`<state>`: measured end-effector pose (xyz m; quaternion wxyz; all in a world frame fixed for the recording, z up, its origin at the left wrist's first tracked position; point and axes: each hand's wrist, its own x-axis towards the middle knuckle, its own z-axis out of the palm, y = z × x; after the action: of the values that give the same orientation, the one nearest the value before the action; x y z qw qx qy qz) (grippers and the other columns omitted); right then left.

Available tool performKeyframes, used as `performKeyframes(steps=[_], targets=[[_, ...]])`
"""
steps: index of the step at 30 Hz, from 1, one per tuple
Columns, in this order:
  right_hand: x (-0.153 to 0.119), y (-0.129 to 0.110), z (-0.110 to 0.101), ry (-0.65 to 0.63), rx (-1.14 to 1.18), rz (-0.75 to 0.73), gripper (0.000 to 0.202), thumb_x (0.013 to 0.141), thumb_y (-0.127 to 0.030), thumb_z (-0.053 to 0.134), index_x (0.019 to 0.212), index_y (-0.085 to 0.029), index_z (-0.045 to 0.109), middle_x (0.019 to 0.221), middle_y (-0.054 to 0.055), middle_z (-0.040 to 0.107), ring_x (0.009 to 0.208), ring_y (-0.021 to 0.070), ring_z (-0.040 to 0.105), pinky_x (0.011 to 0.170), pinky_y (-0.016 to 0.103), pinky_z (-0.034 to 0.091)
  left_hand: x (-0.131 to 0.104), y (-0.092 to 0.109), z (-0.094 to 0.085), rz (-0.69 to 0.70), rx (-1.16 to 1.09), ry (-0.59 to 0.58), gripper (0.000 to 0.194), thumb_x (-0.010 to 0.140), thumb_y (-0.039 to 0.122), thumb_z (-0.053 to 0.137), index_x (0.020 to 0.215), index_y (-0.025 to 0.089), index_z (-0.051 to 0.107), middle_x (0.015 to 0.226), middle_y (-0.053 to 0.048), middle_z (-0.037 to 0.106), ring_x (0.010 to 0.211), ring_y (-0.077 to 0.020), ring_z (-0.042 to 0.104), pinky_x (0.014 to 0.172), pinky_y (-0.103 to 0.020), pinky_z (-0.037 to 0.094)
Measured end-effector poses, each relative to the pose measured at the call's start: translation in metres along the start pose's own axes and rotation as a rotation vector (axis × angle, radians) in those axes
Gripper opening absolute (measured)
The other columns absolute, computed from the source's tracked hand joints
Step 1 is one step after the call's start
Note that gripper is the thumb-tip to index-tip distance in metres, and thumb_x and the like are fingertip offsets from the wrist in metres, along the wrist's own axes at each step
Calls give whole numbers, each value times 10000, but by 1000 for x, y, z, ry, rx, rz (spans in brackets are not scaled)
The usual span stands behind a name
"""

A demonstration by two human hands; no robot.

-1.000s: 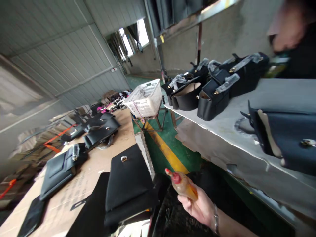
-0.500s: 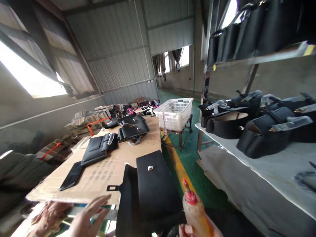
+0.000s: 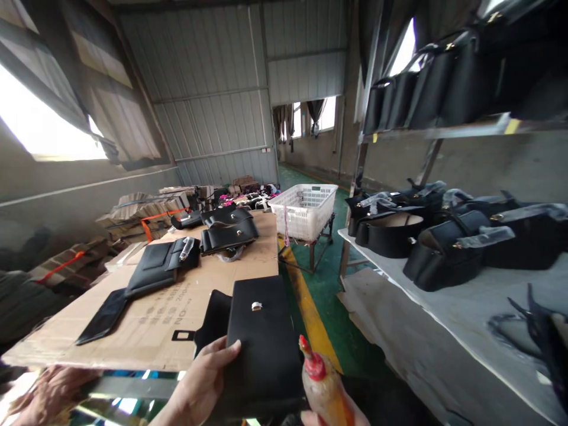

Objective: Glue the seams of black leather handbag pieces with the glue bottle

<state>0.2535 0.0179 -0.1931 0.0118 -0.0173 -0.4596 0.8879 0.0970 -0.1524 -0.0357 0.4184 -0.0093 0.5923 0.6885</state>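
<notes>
While the head camera looks down the workshop aisle, I log the left hand (image 3: 202, 384) gripping the near left edge of a black leather flap piece (image 3: 265, 337), thumb on top, fingers curled under it. That piece lies at the near right corner of the cardboard-covered tabletop (image 3: 146, 322), a small metal clasp (image 3: 256, 306) on its upper face. A second black panel (image 3: 213, 319) sits partly beneath it on the left.

Right hand (image 3: 332, 419): only its top shows at the bottom edge, wrapped around a brownish glue bottle (image 3: 326, 390) with a red nozzle (image 3: 310, 362) pointing up and left, just beside the flap's right edge. I cannot tell if nozzle and leather touch.

Another person's hand (image 3: 48, 395) rests at the lower left, below the tabletop's near edge.

Further along the tabletop: a flat black strip (image 3: 103, 316), a dark bag panel (image 3: 157, 269), then stacked black bags (image 3: 228, 231). A white plastic basket (image 3: 304, 210) stands on a frame in the aisle over the green floor (image 3: 331, 284) with its yellow line (image 3: 310, 313). To the right, a grey-covered shelf (image 3: 465, 313) carries open black handbags (image 3: 444, 254); more bags hang on the rack above (image 3: 426, 89).
</notes>
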Motion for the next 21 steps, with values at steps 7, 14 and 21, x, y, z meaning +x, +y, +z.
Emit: performKeyframes(steps=[7, 14, 21], targets=[[-28, 22, -25, 617, 745, -312, 381, 651, -556, 849, 951, -346, 745, 824, 23, 746, 603, 158, 600, 412, 192, 363, 49, 28, -15, 359, 88, 45, 409, 403, 393, 954, 720, 231, 753, 674, 9, 723, 794, -243, 703, 710, -288, 563], [-52, -20, -43, 918, 492, -379, 543, 557, -516, 916, 943, -252, 641, 785, 13, 695, 600, 158, 598, 472, 227, 406, 95, 18, -36, 355, 137, 132, 529, 355, 494, 924, 779, 236, 739, 736, -11, 743, 897, -314, 687, 795, -362, 575], [-46, -35, -57, 978, -39, -377, 536, 609, -541, 858, 946, -237, 573, 809, 8, 641, 734, 210, 612, 614, 314, 497, 93, 11, -48, 346, 130, 277, 687, 289, 531, 909, 897, 264, 731, 651, 5, 693, 672, -274, 648, 649, -364, 571]])
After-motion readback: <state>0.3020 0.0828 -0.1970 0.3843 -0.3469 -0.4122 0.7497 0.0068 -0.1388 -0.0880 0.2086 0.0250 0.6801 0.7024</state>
